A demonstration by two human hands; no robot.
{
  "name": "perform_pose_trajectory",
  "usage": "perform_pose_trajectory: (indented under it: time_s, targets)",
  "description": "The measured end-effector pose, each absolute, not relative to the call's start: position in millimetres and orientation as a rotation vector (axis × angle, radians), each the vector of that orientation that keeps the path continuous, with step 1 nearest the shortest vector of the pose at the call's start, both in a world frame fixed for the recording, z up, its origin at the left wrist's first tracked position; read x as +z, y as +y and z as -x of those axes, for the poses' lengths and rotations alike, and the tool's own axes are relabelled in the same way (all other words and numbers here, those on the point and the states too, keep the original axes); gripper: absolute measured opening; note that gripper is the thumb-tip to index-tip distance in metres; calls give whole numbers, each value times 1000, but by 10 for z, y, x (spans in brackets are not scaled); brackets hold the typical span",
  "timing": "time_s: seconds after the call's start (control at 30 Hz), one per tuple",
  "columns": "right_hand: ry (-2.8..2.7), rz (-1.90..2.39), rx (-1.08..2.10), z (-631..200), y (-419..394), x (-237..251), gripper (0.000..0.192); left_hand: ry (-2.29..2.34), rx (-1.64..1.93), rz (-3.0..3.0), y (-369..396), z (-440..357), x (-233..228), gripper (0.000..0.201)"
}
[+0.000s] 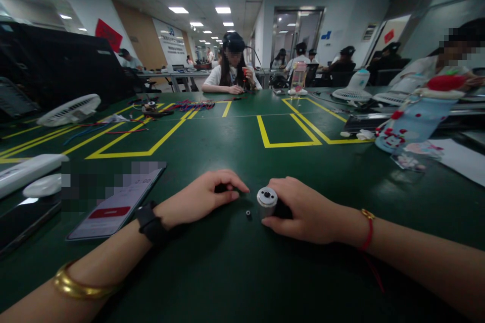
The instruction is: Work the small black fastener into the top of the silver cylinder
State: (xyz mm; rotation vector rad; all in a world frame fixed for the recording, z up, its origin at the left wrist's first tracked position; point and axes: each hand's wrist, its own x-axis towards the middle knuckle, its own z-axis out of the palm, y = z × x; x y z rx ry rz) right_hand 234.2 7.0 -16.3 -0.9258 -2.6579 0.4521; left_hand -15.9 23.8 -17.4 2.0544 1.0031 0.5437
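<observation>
Short silver metal cylinder (267, 204) stands upright on the dark green tabletop (227, 277); taken as landmark. Its pale top face shows dark holes.

Right hand (308, 212): at the cylinder's right side, gripping it, thumb against the near side close to the base, fingers curled round the far side. Left hand (206, 194): left of the cylinder and apart from it, thumb and forefinger spread with a gap between, nothing held. Tiny dark round metal piece (248, 214) lies on the tabletop just left of the cylinder, below the left fingertips, untouched.

Handling, my judgement: the low right-hand hold suits steadying; keep the cylinder square on its base, top face uncovered. So small a piece could roll or be flicked off; best taken between thumb tip and forefinger tip, straight from above, without nudging the cylinder. Its bore, if any, too small to make out.

Writing: grey flat phone (121, 207), left of the cylinder, lit screen with a red bar; digits near its top too blurred to trust. White wall sign (170, 43), far beyond the cylinder and to its left: blue logo, dark lines of characters, illegible. Red paper diamond (108, 35), further left: marks unreadable. Light blue cartoon-printed bottle (411, 121), right of the cylinder: no brand legible. None seen on the cylinder either.
</observation>
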Motion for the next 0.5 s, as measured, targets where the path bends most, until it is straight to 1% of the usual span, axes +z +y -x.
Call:
perform_pose_trajectory:
  time_s: [0.07,0.23,0.3,0.4,0.5]
  targets:
    - [-2656,928,451,-2343,74,-169,23,931,474,-2184,221,157,-154,17]
    - [-2651,911,453,-2349,69,-177,22,967,439,-2300,180,126,-144,25]
    - [-2650,909,450,-2350,68,-180,22,970,429,-2315,172,106,-153,23]
    - [-2651,899,444,-2349,72,-183,22,942,450,-2295,159,73,-160,13]
    - [-2655,900,436,-2352,76,-182,21,969,613,-2170,127,34,-135,9]
